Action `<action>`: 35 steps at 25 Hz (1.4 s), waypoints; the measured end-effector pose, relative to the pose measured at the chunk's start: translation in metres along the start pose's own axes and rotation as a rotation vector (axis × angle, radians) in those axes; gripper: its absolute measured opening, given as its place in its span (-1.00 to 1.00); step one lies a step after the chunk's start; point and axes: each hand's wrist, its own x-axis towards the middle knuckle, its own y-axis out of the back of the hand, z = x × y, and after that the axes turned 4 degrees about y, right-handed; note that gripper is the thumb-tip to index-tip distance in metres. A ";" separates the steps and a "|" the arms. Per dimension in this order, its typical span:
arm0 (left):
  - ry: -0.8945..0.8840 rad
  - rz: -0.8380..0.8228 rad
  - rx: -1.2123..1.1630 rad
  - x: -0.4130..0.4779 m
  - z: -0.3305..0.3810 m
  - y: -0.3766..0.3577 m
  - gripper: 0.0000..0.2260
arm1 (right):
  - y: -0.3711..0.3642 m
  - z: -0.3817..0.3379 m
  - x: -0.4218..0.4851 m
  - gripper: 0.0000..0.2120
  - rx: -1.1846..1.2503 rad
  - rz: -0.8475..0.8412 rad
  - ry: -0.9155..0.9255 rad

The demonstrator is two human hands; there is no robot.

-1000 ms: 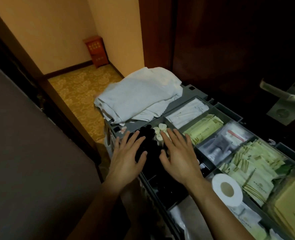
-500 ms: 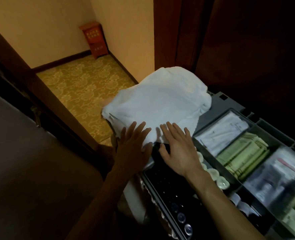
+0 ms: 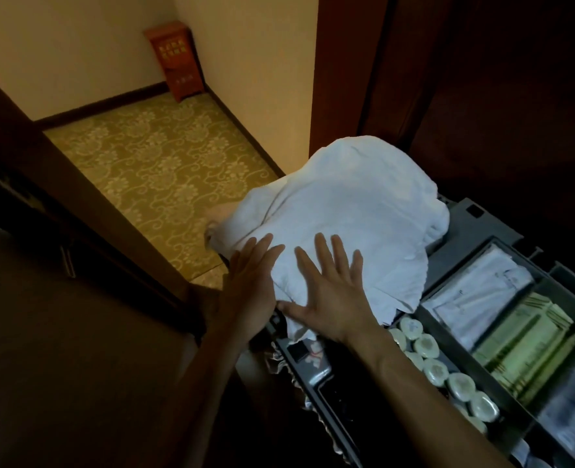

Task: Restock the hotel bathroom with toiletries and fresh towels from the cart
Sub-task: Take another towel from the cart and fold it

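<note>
1. Two bare hands are seen from above at the near edge of a pile of white towels (image 3: 346, 211). The left hand (image 3: 249, 288) is held with fingers straight against the pile's left side. The right hand (image 3: 333, 295) is laid flat on top, fingers spread wide. Nothing is gripped by either.
2. The towels are heaped, loosely folded, on the far end of a grey housekeeping cart (image 3: 482, 224). One edge overhangs the cart toward the patterned carpet (image 3: 144, 170).
3. Beside the pile, open compartments are filled with round white-topped toiletries (image 3: 448, 380), green sachets (image 3: 529, 346) and white packets (image 3: 475, 292).
4. The towels are judged to be soft, limp and fairly light, yet bulky. The folds would probably be lost if a single corner were pulled.
5. A hold is best taken by sliding both hands beneath the stack from opposite sides, so that it is lifted as one bundle and supported from underneath.
6. Slipping from the grasp is unlikely. Sagging in the middle, or loose upper layers sliding off, is the likelier risk.
</note>
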 end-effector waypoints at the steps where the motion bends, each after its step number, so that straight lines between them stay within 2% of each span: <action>1: -0.004 0.000 -0.022 -0.002 -0.005 0.000 -0.47 | -0.003 -0.003 0.003 -0.15 -0.032 -0.006 -0.009; 4: -0.047 0.024 -0.084 -0.004 -0.014 0.000 -0.44 | -0.005 -0.010 0.004 -0.33 -0.092 0.028 -0.026; 6: -0.058 0.057 -0.112 -0.001 -0.017 0.000 -0.46 | 0.000 -0.012 0.003 -0.37 -0.082 0.048 -0.024; 9: -0.092 0.074 -0.134 0.005 -0.015 0.005 -0.38 | 0.009 -0.009 -0.002 -0.41 0.050 0.077 -0.035; 12: -0.174 0.040 -0.144 0.004 0.002 0.013 -0.25 | 0.021 -0.006 -0.011 -0.50 0.282 0.188 -0.059; 17: -0.268 0.186 -0.256 0.017 0.025 0.044 -0.51 | 0.056 0.003 -0.018 -0.66 0.421 0.380 -0.012; 19: -0.350 0.216 -0.304 0.025 0.046 0.057 -0.58 | 0.072 0.015 -0.025 -0.65 0.424 0.444 -0.033; 25: -0.416 0.209 -0.333 0.030 0.110 0.082 -0.44 | 0.098 0.039 -0.055 -0.65 0.504 0.567 -0.045; 30: -0.512 0.183 -0.340 0.010 0.167 0.074 -0.48 | 0.107 0.049 -0.081 -0.47 0.524 0.556 -0.056; 35: -0.484 0.169 -0.495 -0.010 0.195 0.059 -0.60 | 0.111 0.066 -0.115 -0.54 0.622 0.651 -0.045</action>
